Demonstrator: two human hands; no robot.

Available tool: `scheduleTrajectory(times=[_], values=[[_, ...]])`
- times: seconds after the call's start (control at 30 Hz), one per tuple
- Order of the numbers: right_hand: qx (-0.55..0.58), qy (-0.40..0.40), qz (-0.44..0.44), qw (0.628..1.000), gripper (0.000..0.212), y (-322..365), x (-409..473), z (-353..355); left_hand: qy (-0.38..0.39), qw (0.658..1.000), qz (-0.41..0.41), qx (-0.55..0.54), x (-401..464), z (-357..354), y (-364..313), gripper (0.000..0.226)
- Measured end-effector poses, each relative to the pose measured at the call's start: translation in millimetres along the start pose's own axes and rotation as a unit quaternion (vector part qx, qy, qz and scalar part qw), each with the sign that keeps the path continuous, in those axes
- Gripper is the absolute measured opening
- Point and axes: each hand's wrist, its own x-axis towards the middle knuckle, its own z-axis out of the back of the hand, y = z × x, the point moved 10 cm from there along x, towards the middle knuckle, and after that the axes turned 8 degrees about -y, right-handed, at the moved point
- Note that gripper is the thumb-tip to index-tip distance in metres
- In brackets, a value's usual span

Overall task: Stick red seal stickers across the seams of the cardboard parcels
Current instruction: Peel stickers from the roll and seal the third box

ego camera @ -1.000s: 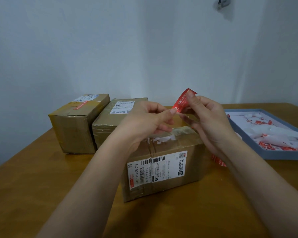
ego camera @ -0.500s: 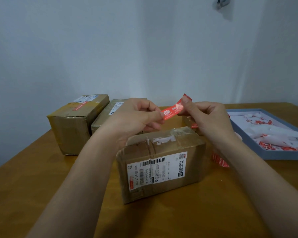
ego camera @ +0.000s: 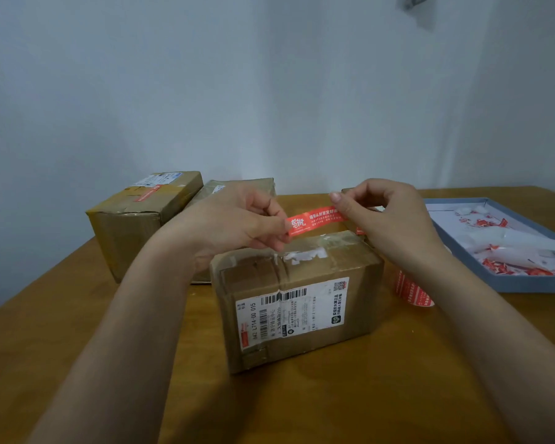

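A red seal sticker (ego camera: pixel 316 219) is held stretched out flat between the two hands. Its left end is pinched between the thumb and curled fingers of the left hand (ego camera: pixel 237 219); its right end is pinched between the thumb and forefinger of the right hand (ego camera: pixel 382 213), whose other fingers are curled in toward the palm. The strip is kept in the air just above the back edge of the nearest parcel (ego camera: pixel 297 299), apart from its top, with the white print facing up.

The nearest parcel is set on the wooden table (ego camera: pixel 77 331), between the two forearms. A taped seam with torn white scraps is seen along its top, and a white shipping label (ego camera: pixel 292 312) is stuck on its front face.

Behind and to the left of that parcel a second parcel (ego camera: pixel 141 219) is placed, with a red sticker already laid across its top seam. Between the two, a third parcel (ego camera: pixel 247 185) is largely hidden by the left hand. Just to the right of the nearest parcel, a red-printed sticker roll (ego camera: pixel 412 291) is partly covered by the right forearm. Further right, a shallow grey-blue tray (ego camera: pixel 510 285) is filled with white backing scraps bearing red remnants.
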Motion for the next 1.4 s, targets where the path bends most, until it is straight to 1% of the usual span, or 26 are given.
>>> scheduleTrajectory(times=[0.1, 0.33, 0.5, 0.6, 0.7, 0.77, 0.87, 0.97, 1.07, 1.4], values=[[-0.020, 0.047, -0.002, 0.999, 0.028, -1.9, -1.9, -11.5, 0.004, 1.000, 0.007, 0.003, -1.4, 5.6, 2.2, 0.007], [-0.043, 0.092, -0.002, 0.995, 0.029, -3.9, -4.1, -21.9, 0.024, 0.999, 0.022, 0.017, -5.9, 11.4, 8.2, 0.006], [-0.070, 0.122, -0.003, 0.990, 0.031, -2.2, -6.2, -26.3, 0.010, 0.999, 0.030, 0.041, -4.4, 17.1, 12.0, 0.014], [-0.097, 0.148, 0.004, 0.984, 0.029, 0.1, -9.7, -30.7, -0.003, 0.997, 0.033, 0.067, -4.7, 20.8, 14.0, 0.017], [-0.120, 0.156, 0.005, 0.980, 0.030, -0.2, -11.5, -34.3, -0.009, 0.992, 0.041, 0.118, -5.6, 22.3, 15.8, 0.023], [-0.149, 0.166, 0.007, 0.975, 0.033, -2.5, -12.8, -38.6, -0.006, 0.986, 0.048, 0.160, -5.5, 22.2, 18.4, 0.026], [-0.178, 0.186, 0.009, 0.966, 0.040, -5.3, -15.8, -46.4, -0.003, 0.978, 0.065, 0.199, -5.1, 21.8, 23.2, 0.022], [-0.192, 0.181, 0.018, 0.964, 0.048, -6.9, -16.7, -49.3, 0.001, 0.974, 0.075, 0.214, -6.0, 17.7, 24.1, 0.021], [-0.198, 0.176, 0.019, 0.964, 0.050, -8.6, -17.9, -50.6, 0.010, 0.973, 0.090, 0.214, -7.6, 11.9, 24.2, 0.023], [-0.206, 0.182, 0.012, 0.961, 0.043, -5.6, -22.1, -49.9, 0.019, 0.969, 0.100, 0.223, -5.3, 10.3, 29.1, 0.024]])
